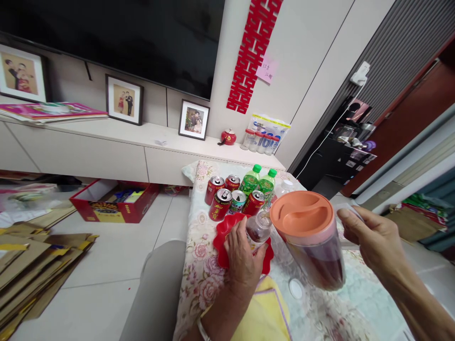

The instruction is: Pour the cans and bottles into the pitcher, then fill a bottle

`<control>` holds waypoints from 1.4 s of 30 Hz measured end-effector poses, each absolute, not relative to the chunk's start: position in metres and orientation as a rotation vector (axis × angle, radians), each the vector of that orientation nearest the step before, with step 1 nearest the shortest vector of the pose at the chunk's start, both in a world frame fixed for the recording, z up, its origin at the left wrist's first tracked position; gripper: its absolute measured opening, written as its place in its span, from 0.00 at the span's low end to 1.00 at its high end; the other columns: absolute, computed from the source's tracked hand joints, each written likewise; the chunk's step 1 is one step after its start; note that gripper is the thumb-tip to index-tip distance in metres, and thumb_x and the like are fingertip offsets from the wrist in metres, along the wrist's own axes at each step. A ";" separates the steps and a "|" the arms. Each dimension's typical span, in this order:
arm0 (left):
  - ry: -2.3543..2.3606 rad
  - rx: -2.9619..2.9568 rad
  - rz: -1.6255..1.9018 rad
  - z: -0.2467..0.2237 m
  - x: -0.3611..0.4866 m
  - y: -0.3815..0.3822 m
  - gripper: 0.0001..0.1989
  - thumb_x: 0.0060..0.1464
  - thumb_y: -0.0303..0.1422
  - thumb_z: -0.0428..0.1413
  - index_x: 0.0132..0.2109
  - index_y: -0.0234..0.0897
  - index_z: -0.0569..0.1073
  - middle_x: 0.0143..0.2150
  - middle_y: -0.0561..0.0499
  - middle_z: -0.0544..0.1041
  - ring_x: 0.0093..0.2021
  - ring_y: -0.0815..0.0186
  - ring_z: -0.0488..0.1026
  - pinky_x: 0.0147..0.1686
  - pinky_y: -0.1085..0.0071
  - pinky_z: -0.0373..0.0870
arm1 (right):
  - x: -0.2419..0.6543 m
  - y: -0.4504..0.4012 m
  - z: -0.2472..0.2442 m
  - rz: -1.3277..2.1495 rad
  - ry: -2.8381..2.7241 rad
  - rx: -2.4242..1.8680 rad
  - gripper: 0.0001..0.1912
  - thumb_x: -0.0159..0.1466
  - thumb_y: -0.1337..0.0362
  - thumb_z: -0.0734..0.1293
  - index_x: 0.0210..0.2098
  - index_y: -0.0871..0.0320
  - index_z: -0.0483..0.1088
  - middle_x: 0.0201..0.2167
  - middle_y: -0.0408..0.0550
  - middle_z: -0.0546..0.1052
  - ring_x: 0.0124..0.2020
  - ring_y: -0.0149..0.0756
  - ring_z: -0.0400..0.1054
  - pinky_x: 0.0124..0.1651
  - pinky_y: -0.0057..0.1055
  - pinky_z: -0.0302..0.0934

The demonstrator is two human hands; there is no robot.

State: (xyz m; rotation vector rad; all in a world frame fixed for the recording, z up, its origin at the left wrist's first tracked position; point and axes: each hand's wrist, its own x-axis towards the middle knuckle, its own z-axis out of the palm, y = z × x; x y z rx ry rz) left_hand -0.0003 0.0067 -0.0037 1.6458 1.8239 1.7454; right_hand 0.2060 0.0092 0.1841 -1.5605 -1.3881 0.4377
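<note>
My left hand (243, 258) is wrapped around a clear, open-mouthed bottle (262, 224), which looks brownish inside. Under it lies a red scalloped tray (221, 255). My right hand (373, 232) grips the handle of a clear pitcher (313, 258) with an orange lid (302, 213). Dark reddish liquid fills the pitcher's lower part, and its lid is just right of the bottle's mouth. A loose white cap (296, 288) rests on the flowered tablecloth (204, 284) below the pitcher. Close to my left wrist is a yellow cloth (266, 315).
Several drink cans (220, 204) and two green-capped bottles (250, 179) stand behind the tray. A clear bottle (285, 188) is beside them, partly behind the pitcher. Flattened cardboard (42, 270) and a red box (113, 208) are on the floor at left.
</note>
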 end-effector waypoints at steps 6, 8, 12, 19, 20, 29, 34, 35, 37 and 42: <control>1.825 1.649 1.741 -0.004 0.000 0.006 0.39 0.51 0.26 0.66 0.68 0.38 0.61 0.61 0.36 0.75 0.62 0.45 0.73 0.58 0.46 0.69 | 0.206 0.010 0.184 0.441 -1.388 -1.550 0.36 0.49 0.34 0.77 0.21 0.59 0.61 0.24 0.40 0.52 0.25 0.27 0.48 0.25 0.23 0.51; 1.824 1.656 1.741 -0.005 0.000 0.007 0.40 0.51 0.26 0.66 0.68 0.37 0.61 0.61 0.35 0.75 0.62 0.44 0.73 0.58 0.46 0.69 | 0.205 0.009 0.184 0.437 -1.387 -1.549 0.36 0.49 0.34 0.77 0.22 0.59 0.62 0.23 0.39 0.52 0.25 0.26 0.47 0.24 0.22 0.48; 1.829 1.650 1.758 -0.005 0.000 0.008 0.40 0.50 0.26 0.66 0.67 0.37 0.61 0.61 0.36 0.76 0.61 0.45 0.73 0.58 0.46 0.69 | 0.205 0.008 0.185 0.432 -1.398 -1.566 0.36 0.50 0.34 0.77 0.22 0.59 0.62 0.24 0.40 0.53 0.26 0.27 0.48 0.25 0.22 0.50; 1.827 1.647 1.759 -0.005 0.000 0.007 0.37 0.53 0.28 0.65 0.68 0.37 0.62 0.61 0.35 0.76 0.62 0.45 0.73 0.58 0.47 0.69 | 0.207 0.009 0.183 0.437 -1.393 -1.550 0.35 0.50 0.36 0.77 0.23 0.59 0.62 0.24 0.40 0.52 0.26 0.27 0.48 0.25 0.22 0.49; 1.827 1.646 1.764 -0.004 0.000 0.007 0.36 0.54 0.29 0.65 0.67 0.37 0.62 0.61 0.35 0.76 0.61 0.45 0.73 0.58 0.47 0.69 | 0.207 0.009 0.183 0.438 -1.399 -1.548 0.35 0.50 0.36 0.77 0.23 0.59 0.62 0.24 0.40 0.53 0.26 0.27 0.49 0.25 0.22 0.49; 1.829 1.656 1.772 -0.004 0.000 0.008 0.37 0.53 0.28 0.65 0.67 0.37 0.62 0.61 0.36 0.76 0.61 0.46 0.73 0.59 0.48 0.69 | 0.212 0.011 0.180 0.444 -1.403 -1.542 0.33 0.51 0.36 0.77 0.23 0.59 0.64 0.24 0.40 0.54 0.27 0.28 0.50 0.26 0.23 0.53; 1.837 1.650 1.745 -0.003 0.000 0.007 0.38 0.52 0.27 0.65 0.67 0.37 0.62 0.61 0.37 0.76 0.62 0.47 0.73 0.58 0.49 0.69 | 0.211 0.010 0.181 0.436 -1.408 -1.557 0.34 0.51 0.35 0.77 0.23 0.59 0.63 0.24 0.40 0.54 0.26 0.27 0.51 0.26 0.23 0.53; 1.837 1.646 1.744 -0.003 0.000 0.006 0.38 0.52 0.26 0.66 0.67 0.38 0.62 0.61 0.37 0.76 0.62 0.47 0.73 0.59 0.49 0.69 | 0.210 0.010 0.181 0.437 -1.409 -1.556 0.34 0.51 0.35 0.77 0.23 0.59 0.63 0.24 0.40 0.54 0.26 0.27 0.51 0.26 0.23 0.53; 1.841 1.639 1.738 -0.003 0.000 0.006 0.38 0.52 0.26 0.66 0.67 0.38 0.62 0.61 0.37 0.76 0.62 0.47 0.73 0.59 0.49 0.68 | 0.210 0.009 0.181 0.438 -1.408 -1.553 0.35 0.52 0.35 0.77 0.23 0.59 0.63 0.24 0.40 0.54 0.26 0.27 0.50 0.26 0.23 0.52; 1.842 1.639 1.745 -0.003 0.000 0.007 0.39 0.51 0.26 0.66 0.67 0.37 0.62 0.60 0.36 0.76 0.61 0.46 0.73 0.58 0.49 0.69 | 0.209 0.008 0.183 0.410 -1.406 -1.574 0.36 0.50 0.33 0.76 0.23 0.59 0.63 0.23 0.40 0.54 0.25 0.27 0.50 0.26 0.24 0.50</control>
